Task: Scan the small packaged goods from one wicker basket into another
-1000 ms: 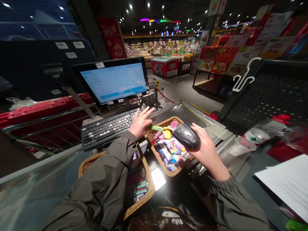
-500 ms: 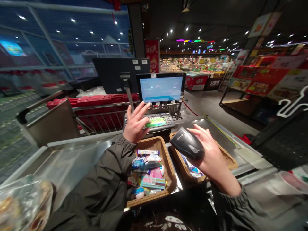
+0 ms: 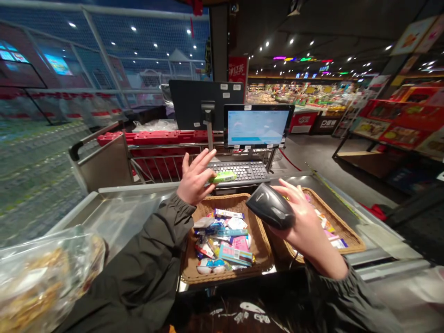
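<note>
My left hand (image 3: 194,178) is raised over the left wicker basket (image 3: 197,273), pinching a small green packet (image 3: 222,177) between thumb and fingers while the other fingers spread upward. My right hand (image 3: 299,221) grips a black barcode scanner (image 3: 271,206), its head turned toward the green packet, a short gap apart. The left basket is full of small sweets and snack packs. A second wicker basket (image 3: 342,229) lies under my right hand, mostly hidden by it.
A keyboard (image 3: 243,170) and a lit till screen (image 3: 257,126) stand behind the baskets. The steel counter (image 3: 118,212) runs to the left, with a clear bag of food (image 3: 41,277) at the near left. Red shopping trolleys (image 3: 156,138) are stacked beyond the counter.
The view has swung left, bringing both baskets, the counter and the bag of food into sight. My hands keep the same hold, the green packet staying in front of the scanner.
</note>
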Available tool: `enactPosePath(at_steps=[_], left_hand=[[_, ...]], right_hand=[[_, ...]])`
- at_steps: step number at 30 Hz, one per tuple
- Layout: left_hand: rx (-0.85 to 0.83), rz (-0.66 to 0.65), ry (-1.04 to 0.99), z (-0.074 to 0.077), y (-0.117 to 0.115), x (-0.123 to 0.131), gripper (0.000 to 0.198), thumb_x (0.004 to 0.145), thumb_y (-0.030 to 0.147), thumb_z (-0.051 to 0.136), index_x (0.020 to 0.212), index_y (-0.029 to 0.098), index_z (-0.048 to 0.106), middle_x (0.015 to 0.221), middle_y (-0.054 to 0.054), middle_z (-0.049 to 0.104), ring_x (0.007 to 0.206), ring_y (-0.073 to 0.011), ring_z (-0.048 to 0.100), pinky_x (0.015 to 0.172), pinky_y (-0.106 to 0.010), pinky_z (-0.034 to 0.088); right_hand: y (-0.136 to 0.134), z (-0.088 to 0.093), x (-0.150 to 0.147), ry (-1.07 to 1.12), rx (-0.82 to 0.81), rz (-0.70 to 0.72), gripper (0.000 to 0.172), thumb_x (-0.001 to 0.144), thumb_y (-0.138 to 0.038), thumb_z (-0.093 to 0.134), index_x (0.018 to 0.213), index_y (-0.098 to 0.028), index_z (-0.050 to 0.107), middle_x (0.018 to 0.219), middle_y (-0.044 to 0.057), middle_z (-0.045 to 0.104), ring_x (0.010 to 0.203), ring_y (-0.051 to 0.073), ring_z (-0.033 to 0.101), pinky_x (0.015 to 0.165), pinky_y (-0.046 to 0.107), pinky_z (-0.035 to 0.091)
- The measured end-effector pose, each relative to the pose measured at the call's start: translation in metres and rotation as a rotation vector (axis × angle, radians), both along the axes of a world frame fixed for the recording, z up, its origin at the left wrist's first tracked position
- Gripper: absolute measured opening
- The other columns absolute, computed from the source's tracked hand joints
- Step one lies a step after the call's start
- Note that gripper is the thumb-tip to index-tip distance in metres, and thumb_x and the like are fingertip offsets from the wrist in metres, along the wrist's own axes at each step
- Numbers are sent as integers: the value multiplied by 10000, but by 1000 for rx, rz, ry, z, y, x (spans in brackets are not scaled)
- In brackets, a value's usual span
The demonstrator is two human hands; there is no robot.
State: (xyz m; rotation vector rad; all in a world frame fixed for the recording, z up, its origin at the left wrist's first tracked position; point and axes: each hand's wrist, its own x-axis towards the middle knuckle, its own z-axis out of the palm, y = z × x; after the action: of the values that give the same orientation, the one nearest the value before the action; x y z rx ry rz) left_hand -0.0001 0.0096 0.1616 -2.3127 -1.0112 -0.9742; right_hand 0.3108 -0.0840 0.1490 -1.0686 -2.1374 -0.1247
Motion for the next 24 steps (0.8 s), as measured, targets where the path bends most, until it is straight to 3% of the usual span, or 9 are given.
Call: enactPosePath(at_steps=[6,12,17,24], left_hand=[[-87,-6,3,-13,0,-10,89,856,286,611,827,206,638,1558,-116,429,1457,-323,371,1216,-632,50],[-179,-28,27,-37,-1,-17,48,833,247,642,842,200,649,1536,-130,460,1444,-327,392,1212,-647,30],[-248,-55,73,-66,0,-18,41,841,242,652,838,202,642,1534,-134,462,1454,-324,376,1199,-672,56],[-539,-63,201,-116,11,-4,59,784,228,719,816,197,681,1517,-124,485,1455,-342,363,1176,-715,43]], right_hand=[[2,-7,-8,-11,-36,-14,377,803,-342,665,1157,-217,628,1315,159,611,1391,412,429,1115,717,290],[8,-17,-13,-11,-92,-18,366,769,-301,666,1121,-205,635,1289,159,627,1371,405,450,1103,693,330],[16,-31,-17,-13,-166,-29,361,738,-270,671,1093,-208,656,1278,144,637,1367,403,448,1102,691,327],[25,-53,-19,-25,-244,-38,385,735,-264,675,1113,-192,667,1254,150,652,1325,402,493,1092,678,350]])
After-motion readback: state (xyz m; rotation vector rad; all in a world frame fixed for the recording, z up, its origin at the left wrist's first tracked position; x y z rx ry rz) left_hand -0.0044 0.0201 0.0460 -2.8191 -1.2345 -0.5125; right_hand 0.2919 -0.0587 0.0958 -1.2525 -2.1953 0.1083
